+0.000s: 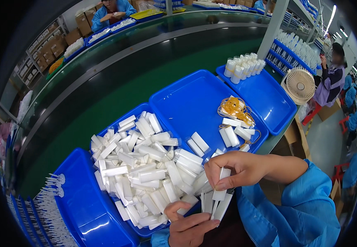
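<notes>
My left hand (193,226) is closed around a small bundle of slim white packs (220,208), standing on end side by side. Pinched between thumb and fingers of my right hand (242,168) is one more white pack (222,180), held upright just above that bundle. The packs look like flat white blocks in clear plastic sleeves; what is inside cannot be made out. Left of both hands, a heap of the same packs (145,164) fills a blue tray. Beyond my right hand, a few packs and a tangle of yellow rubber bands (236,109) lie in another blue tray (182,96).
At the right, a blue tray (275,111) carries banded bundles of white packs (244,68). A beige fan (299,85) stands beyond it. Another blue tray (84,206) is at the left, beside racks of thin white parts (51,214). A green conveyor belt (117,86) runs behind; people work farther off.
</notes>
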`<state>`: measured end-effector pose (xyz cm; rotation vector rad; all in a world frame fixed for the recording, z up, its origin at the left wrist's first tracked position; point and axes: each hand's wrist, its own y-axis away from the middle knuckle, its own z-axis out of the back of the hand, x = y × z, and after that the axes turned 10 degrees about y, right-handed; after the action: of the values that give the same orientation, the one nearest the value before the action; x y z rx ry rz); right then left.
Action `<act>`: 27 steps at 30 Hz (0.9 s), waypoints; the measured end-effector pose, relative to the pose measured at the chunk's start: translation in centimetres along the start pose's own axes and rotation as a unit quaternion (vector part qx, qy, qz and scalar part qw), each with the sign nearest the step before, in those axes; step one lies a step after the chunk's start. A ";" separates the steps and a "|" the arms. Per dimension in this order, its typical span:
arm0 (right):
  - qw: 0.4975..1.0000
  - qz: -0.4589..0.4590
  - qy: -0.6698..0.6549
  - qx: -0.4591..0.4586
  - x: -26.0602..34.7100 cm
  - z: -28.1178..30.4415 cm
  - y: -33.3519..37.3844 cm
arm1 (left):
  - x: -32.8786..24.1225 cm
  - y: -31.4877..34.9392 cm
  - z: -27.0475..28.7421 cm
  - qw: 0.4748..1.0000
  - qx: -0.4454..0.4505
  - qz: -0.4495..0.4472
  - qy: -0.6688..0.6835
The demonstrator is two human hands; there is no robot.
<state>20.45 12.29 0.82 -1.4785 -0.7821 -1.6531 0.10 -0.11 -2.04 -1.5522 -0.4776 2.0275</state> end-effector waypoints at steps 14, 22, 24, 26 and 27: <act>0.994 0.035 0.106 -0.013 0.9 -0.9 0.5 | 1.3 -0.4 0.0 0.995 0.055 -0.077 -0.019; 0.999 0.021 0.048 -0.009 0.9 -4.4 2.0 | -1.0 -0.5 0.3 0.998 -0.004 0.060 0.015; 0.995 0.018 0.076 -0.059 0.9 -4.1 2.1 | -0.8 -0.9 0.8 0.998 0.010 0.055 0.023; 0.975 0.052 0.167 -0.139 0.6 -2.5 1.6 | -0.6 -0.7 0.9 0.997 -0.012 0.072 0.016; 0.953 0.037 0.265 -0.141 0.5 -1.4 1.5 | -0.5 -0.5 1.0 0.997 -0.030 0.069 0.015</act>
<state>21.02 10.29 1.08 -1.1345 -0.1971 -2.0353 -0.62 0.01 -1.05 -1.6916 -0.4339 2.1072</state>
